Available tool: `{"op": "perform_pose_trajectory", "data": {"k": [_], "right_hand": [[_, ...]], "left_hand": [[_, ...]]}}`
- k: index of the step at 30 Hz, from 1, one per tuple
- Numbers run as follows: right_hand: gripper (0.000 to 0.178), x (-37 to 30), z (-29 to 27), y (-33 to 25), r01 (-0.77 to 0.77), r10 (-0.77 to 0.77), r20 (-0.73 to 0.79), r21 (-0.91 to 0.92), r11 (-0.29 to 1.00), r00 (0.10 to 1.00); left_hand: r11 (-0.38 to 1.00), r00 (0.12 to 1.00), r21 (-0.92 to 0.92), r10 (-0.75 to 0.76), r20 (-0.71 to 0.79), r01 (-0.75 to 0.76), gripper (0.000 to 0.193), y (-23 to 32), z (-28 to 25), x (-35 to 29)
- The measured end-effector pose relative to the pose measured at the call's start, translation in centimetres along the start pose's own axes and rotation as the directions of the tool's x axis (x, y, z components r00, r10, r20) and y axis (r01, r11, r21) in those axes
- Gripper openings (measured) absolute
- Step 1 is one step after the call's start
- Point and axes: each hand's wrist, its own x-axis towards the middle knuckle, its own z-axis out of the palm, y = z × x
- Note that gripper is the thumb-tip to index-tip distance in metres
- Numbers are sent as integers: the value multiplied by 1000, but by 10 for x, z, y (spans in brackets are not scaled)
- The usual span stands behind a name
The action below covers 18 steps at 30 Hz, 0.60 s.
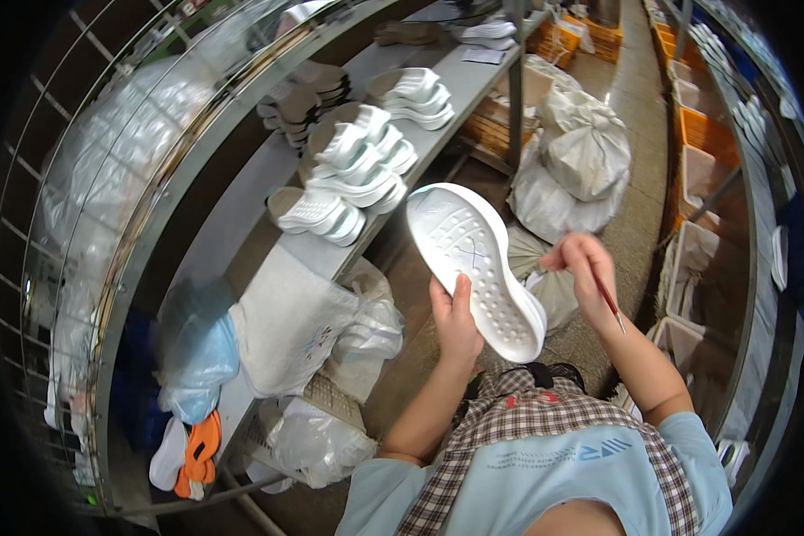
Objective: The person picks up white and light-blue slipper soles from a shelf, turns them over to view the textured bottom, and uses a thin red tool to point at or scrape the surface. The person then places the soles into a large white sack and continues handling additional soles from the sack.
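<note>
A white shoe sole [487, 295] with rows of round dimples is tilted up in front of me, its dished inner side showing. My left hand [456, 314] is closed on its left edge, thumb lying over the inside. Thin dark pen strokes cross near the middle of the sole. To the right of the sole and apart from it, my right hand [586, 268] is closed on a slim dark red pen [608, 302], whose pointed end hangs down toward my wrist.
Stacks of white soles [357, 161] stand on the grey shelf [438, 134] to the left, with a white cloth [290, 322] over its near part. Orange soles [203, 451] lie at lower left. Tied sacks [585, 147] sit on the floor ahead. Crates [697, 143] line the right side.
</note>
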Motion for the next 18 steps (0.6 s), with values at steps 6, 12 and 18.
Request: {"op": "perform_pose_trajectory", "data": {"k": [6,12,18], "right_hand": [[38,-20,33,34,-519,293,522,362,774,801],[57,2,74,19,-321,182,438,267,909,880],[45,27,100,31,-186,81,324,309,933,942]], "left_hand": [[985,972,-117,102,-210,-129,46,16,-8,11],[967,916,-124,164,-365,-223,50,68,-42,37],[941,891,136,338,-302,-311,42,169,-105,132]]}}
